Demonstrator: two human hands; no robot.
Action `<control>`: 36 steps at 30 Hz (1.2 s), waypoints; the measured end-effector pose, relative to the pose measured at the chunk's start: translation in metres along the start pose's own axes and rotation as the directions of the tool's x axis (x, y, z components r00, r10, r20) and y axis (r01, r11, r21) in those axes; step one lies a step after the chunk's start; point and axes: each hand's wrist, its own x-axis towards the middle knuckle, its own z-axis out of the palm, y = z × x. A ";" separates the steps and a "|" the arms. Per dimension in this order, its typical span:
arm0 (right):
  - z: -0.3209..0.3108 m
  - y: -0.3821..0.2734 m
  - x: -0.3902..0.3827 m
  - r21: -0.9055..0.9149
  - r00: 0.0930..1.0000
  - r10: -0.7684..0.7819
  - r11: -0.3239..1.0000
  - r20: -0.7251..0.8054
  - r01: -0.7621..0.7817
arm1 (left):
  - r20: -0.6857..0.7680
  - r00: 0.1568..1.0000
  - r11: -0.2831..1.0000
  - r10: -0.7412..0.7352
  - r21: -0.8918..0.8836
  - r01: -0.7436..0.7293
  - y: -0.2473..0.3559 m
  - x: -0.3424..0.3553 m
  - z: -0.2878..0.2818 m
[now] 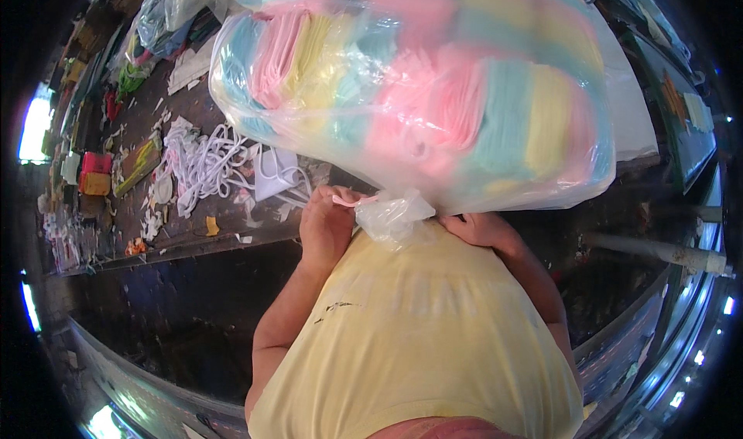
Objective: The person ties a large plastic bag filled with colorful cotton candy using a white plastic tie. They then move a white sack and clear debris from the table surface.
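Observation:
A big clear plastic bag (309,133) lies in front of me, packed with folded stacks of pink, yellow and light-blue cloth (429,98). Its gathered neck (395,216) points toward my body and flares out in a crumpled end. Just left of that neck, my left hand (328,224) is closed in a pinch on a thin pink cord (353,202), which runs to the neck. My right hand (478,229) is to the right of the neck, against the bag's lower edge. Its fingers look curled, and what they hold is hidden.
A dark worktable (186,234) extends to the left, strewn with scraps. On it lie a tangle of white straps (205,164), a red and orange box (95,173) and another plastic bag (174,21). A pipe (658,251) juts in at the right.

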 end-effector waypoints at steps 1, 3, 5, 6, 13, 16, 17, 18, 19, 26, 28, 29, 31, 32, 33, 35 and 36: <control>0.001 -0.003 -0.001 0.032 1.000 -0.016 0.999 -0.024 0.016 | -0.008 1.000 0.999 -0.010 -0.042 0.010 0.001 0.000 -0.002; -0.005 -0.015 0.002 0.107 1.000 0.013 0.994 -0.011 -0.012 | 0.144 0.987 0.996 -0.064 0.069 0.054 0.003 0.004 -0.025; -0.013 -0.027 0.007 0.189 0.991 0.109 0.974 0.073 -0.121 | 0.082 0.986 0.959 -0.145 0.257 0.120 0.003 -0.004 -0.029; -0.012 -0.025 0.009 0.202 0.980 0.163 0.962 0.110 -0.183 | 0.145 0.977 0.901 -0.157 0.427 0.081 0.006 -0.003 -0.023; 0.013 -0.025 0.011 0.129 0.978 0.175 0.979 -0.116 -0.160 | 0.500 0.820 0.536 -0.279 0.790 -0.300 0.032 0.013 0.019; 0.026 -0.022 0.013 0.183 0.958 0.213 0.967 -0.193 -0.178 | 0.458 0.804 0.594 -0.380 0.787 -0.167 0.035 0.016 0.027; 0.028 -0.022 0.015 0.225 0.955 0.230 0.956 -0.189 -0.186 | 0.395 0.807 0.603 -0.439 0.796 -0.061 0.035 0.016 0.031; 0.029 -0.022 0.015 0.266 0.951 0.249 0.944 -0.182 -0.196 | 0.374 0.823 0.615 -0.427 0.788 -0.039 0.032 0.016 0.037; 0.031 -0.022 0.015 0.308 0.951 0.260 0.930 -0.166 -0.201 | 0.353 0.840 0.627 -0.413 0.778 -0.018 0.029 0.016 0.046; 0.073 -0.046 0.014 0.808 0.885 0.268 0.562 -0.381 0.178 | 0.358 0.934 0.466 0.006 0.825 -0.319 -0.016 0.055 0.070; 0.075 -0.063 0.018 0.691 0.823 0.254 0.690 -0.508 0.214 | 0.319 0.947 0.467 -0.041 0.844 -0.265 -0.010 0.057 0.081; 0.072 -0.069 0.024 0.592 0.794 0.264 0.793 -0.547 0.144 | 0.283 0.956 0.522 -0.071 0.828 -0.206 -0.008 0.054 0.086; 0.075 -0.073 0.027 0.461 0.751 0.298 0.888 -0.589 0.009 | 0.231 0.965 0.495 -0.120 0.857 -0.144 -0.005 0.051 0.078; 0.077 -0.072 0.028 0.439 0.736 0.326 0.898 -0.594 -0.044 | 0.248 0.962 0.472 -0.114 0.866 -0.167 -0.002 0.048 0.079; 0.079 -0.072 0.029 0.442 0.721 0.344 0.895 -0.601 -0.059 | 0.264 0.959 0.448 -0.107 0.874 -0.191 0.002 0.044 0.082; 0.082 -0.072 0.031 0.473 0.692 0.370 0.880 -0.620 -0.047 | 0.242 0.965 0.410 -0.103 0.894 -0.181 0.016 0.031 0.092; 0.079 -0.075 0.031 0.535 0.706 0.408 0.843 -0.579 -0.048 | 0.205 0.973 0.398 -0.103 0.905 -0.149 0.025 0.020 0.100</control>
